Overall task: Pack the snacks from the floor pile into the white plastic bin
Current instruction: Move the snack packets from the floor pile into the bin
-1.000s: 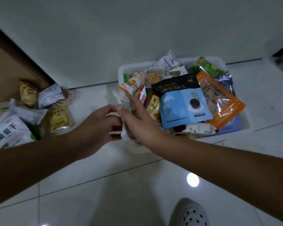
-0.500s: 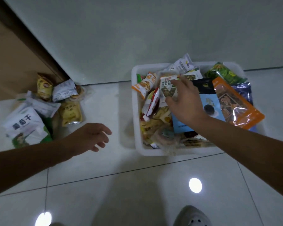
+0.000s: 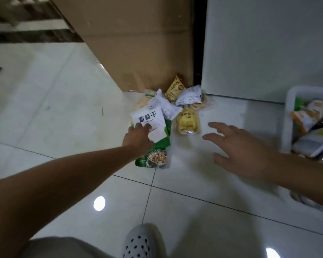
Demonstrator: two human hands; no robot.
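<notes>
A small pile of snacks (image 3: 168,112) lies on the pale tiled floor (image 3: 63,108), against the foot of a brown cardboard box (image 3: 138,43) and a white wall (image 3: 268,43). On top at the near left is a white raisin pouch (image 3: 151,120) resting on a green nut bag (image 3: 155,155). Just beside them lies a yellow pouch (image 3: 187,121). Behind are a small yellow packet (image 3: 175,88), two white packets (image 3: 189,96) and some pale wrapped items, partly hidden.

The left hand (image 3: 138,138) reaches onto the pile, its fingertips (image 3: 144,126) touching the lower edge of the raisin pouch. Whether it has closed on the pouch cannot be told; the pouch lies flat on the bag beneath. The right hand (image 3: 239,148) hovers empty above the floor, fingers spread wide, near the yellow pouch but apart from it.

The white bin (image 3: 287,123) stands at the far right edge of view, well apart from the pile, and is crowded with packets (image 3: 309,116) up to its rim.

Judging by this, most of the packing looks done. Perhaps seven or eight items are left on the floor, and the bin seems near full, so the rest may need to be stacked on top.

A grey perforated shoe (image 3: 142,243) shows at the bottom.
</notes>
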